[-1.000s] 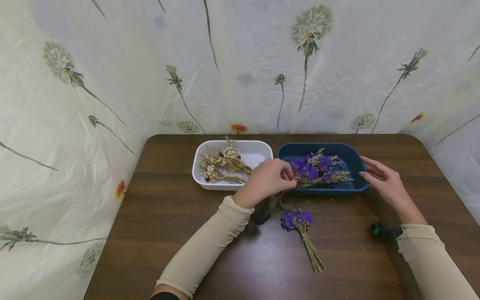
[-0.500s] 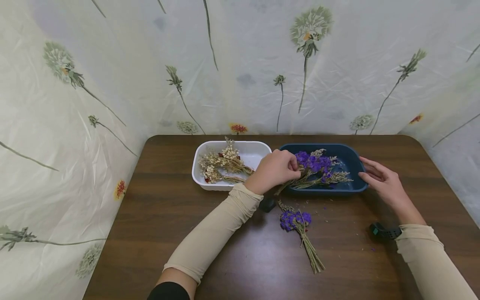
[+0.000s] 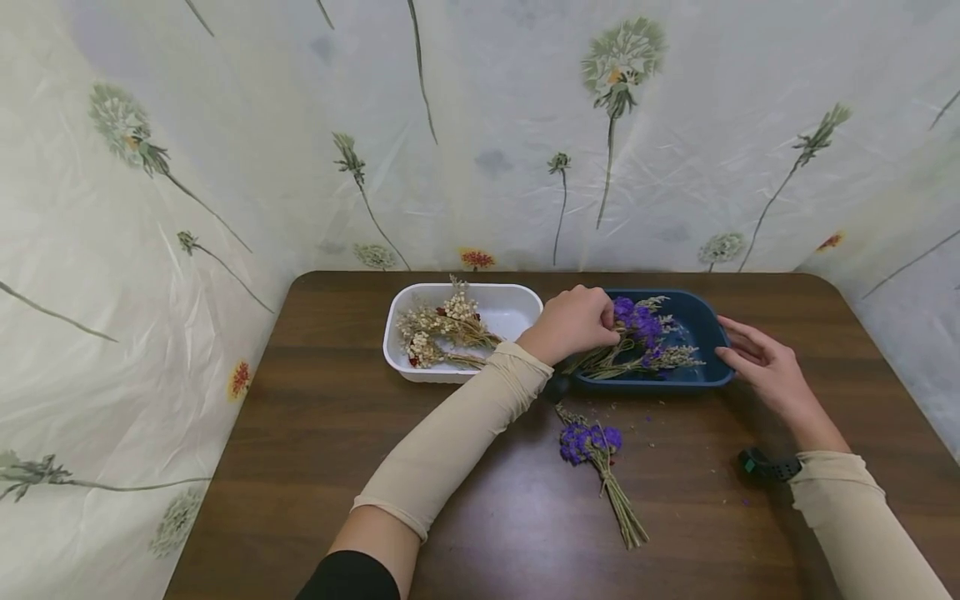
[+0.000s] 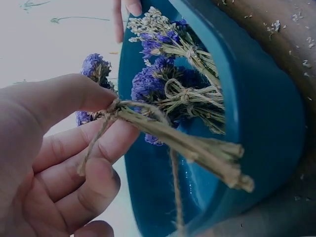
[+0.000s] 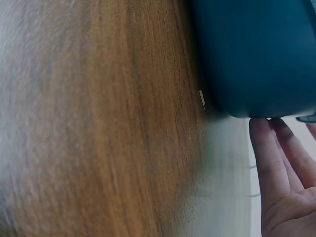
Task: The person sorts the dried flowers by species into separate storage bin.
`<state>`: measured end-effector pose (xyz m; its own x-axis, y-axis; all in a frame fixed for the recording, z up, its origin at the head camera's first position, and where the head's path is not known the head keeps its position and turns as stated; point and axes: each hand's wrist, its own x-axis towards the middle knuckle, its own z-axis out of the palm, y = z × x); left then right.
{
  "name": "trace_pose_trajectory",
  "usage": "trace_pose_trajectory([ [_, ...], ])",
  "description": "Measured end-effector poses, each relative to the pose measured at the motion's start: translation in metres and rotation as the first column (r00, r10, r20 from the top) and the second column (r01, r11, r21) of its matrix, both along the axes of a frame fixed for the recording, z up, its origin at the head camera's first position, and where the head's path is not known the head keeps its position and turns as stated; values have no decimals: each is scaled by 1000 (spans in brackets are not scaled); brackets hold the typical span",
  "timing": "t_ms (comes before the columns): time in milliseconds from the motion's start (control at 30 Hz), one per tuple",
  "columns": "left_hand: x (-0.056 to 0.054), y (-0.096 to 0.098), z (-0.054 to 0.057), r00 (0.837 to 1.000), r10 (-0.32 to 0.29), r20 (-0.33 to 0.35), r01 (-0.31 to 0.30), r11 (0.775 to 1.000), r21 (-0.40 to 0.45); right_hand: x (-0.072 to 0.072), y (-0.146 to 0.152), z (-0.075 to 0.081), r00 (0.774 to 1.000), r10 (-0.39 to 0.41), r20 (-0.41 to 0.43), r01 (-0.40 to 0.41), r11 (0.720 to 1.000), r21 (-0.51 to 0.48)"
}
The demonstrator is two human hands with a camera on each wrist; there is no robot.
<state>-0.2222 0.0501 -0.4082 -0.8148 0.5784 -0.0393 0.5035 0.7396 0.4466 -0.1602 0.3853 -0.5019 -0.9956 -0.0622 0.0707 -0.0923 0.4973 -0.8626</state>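
My left hand (image 3: 573,325) is over the left end of the blue tray (image 3: 690,382). Its thumb and fingertips pinch a small bunch of dried purple flowers (image 4: 173,136) at the twine tie, as the left wrist view shows; the stems point out past the fingers and a twine end dangles. Inside the tray lie other twine-tied purple bunches (image 4: 150,81) with pale sprigs. At the tray's right end, my right hand (image 3: 768,367) rests its fairly straight fingers against the outer wall; the right wrist view shows the fingertips (image 5: 259,126) touching it.
A similar tied purple bunch (image 3: 600,446) lies on the brown table (image 3: 300,467) in front of the blue tray, among small crumbs. Left of that tray stands a white tray (image 3: 431,376) with dried cream flowers (image 3: 442,333). A flower-printed sheet (image 3: 487,125) hangs behind the table.
My left hand has moved right and slightly away from me, over the blue tray, carrying the pinched bunch. The right hand stays at the tray's end.
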Motion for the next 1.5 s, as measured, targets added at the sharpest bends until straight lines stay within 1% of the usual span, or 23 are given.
trace_pose_trajectory([
  [200,-8,15,-5,999,9,34,-7,998,-66,0,-1,-1,1000,-11,-7,11,1000,15],
  [333,-11,27,-6,999,5,47,0,995,-104,1,0,0,1000,-16,-6,17,1000,24],
  [533,-9,43,-4,999,16,42,-8,985,-170,1,-1,1,1000,-7,-5,7,1000,16],
  [667,-8,48,-5,999,25,46,-16,981,-192,1,-3,2,1000,-4,-8,4,1000,6],
  [933,-8,50,-6,997,40,61,-25,975,-220,0,-2,0,1000,-12,-11,12,1000,9],
  [1133,-11,49,-9,994,57,97,-34,974,-224,0,-2,-2,1000,-20,0,20,1000,6],
  [1300,-12,46,-8,991,57,117,-33,979,-199,0,-1,-2,1000,-20,3,20,1000,0],
  [1500,-9,39,-7,995,38,94,-22,986,-164,0,-1,0,1000,-9,-6,9,1000,1],
])
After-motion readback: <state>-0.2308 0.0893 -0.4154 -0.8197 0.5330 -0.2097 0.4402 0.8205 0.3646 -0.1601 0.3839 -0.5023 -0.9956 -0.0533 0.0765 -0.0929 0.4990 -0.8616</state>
